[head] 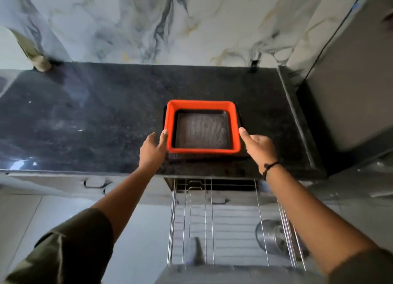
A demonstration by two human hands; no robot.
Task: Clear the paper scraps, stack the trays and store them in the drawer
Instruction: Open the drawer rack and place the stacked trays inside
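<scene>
Now both hands [204, 150] flank the stacked trays [203, 127], thumbs at the rim.

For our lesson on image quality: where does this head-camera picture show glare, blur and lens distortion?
Head view: glare on the countertop at its left front edge; soft motion blur on the left hand and right hand; wide-angle bending of the wire drawer rails and the walls.

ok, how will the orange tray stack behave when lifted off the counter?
Orange tray looks like rigid plastic, probably light. It is nested with darker trays, so the lower one might slip free if only the top rim is gripped. Flat base: unlikely to roll.
</scene>
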